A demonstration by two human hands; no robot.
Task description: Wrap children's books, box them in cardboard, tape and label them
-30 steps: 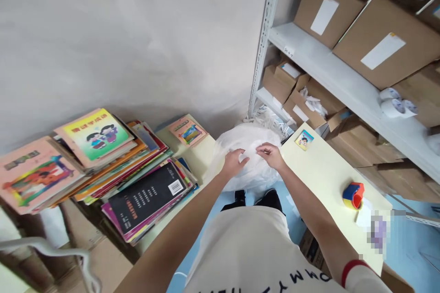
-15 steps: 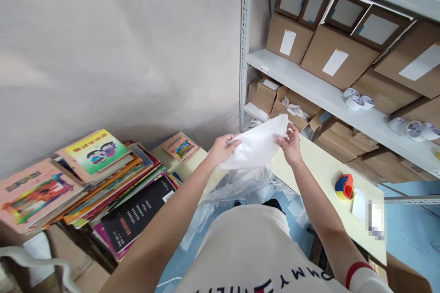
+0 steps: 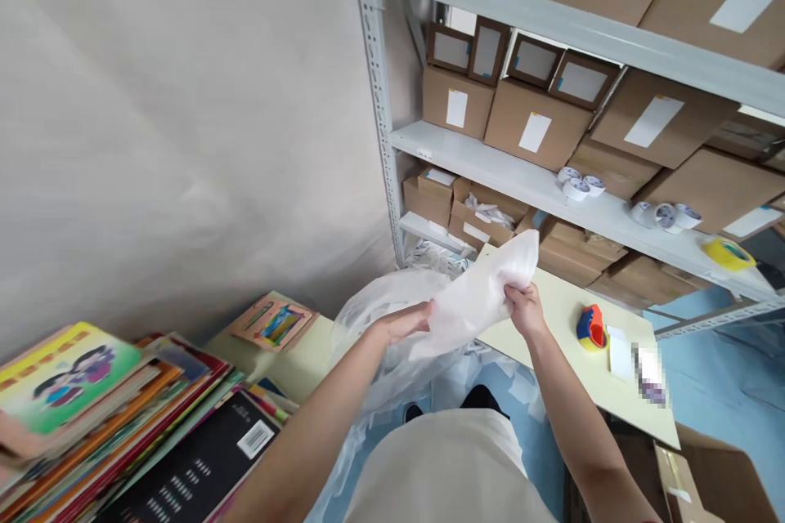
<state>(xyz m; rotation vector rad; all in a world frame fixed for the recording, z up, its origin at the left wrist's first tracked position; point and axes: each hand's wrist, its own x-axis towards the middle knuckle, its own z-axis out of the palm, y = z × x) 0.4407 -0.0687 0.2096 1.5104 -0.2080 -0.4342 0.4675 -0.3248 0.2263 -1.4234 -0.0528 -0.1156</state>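
Observation:
A white flat plastic bag (image 3: pixel 484 290) is held up in front of me between both hands. My right hand (image 3: pixel 524 309) is closed on its right edge, fingers pinched round the plastic. My left hand (image 3: pixel 405 322) lies against the bag's lower left side with the fingers stretched along it. Below them a big clear plastic sack (image 3: pixel 380 319) bulges up between the two pale yellow tables (image 3: pixel 570 319). A small picture book (image 3: pixel 273 322) lies on the left table.
A tall stack of picture books (image 3: pixel 123 417) fills the left. A red and blue tape dispenser (image 3: pixel 589 327) and white slips sit on the right table. A grey metal rack (image 3: pixel 527 180) behind holds cardboard boxes and tape rolls. A cardboard box (image 3: pixel 711 482) stands lower right.
The white bag came up out of the clear sack and now hangs slanted between my hands. My view has tilted up and right, showing more of the rack.

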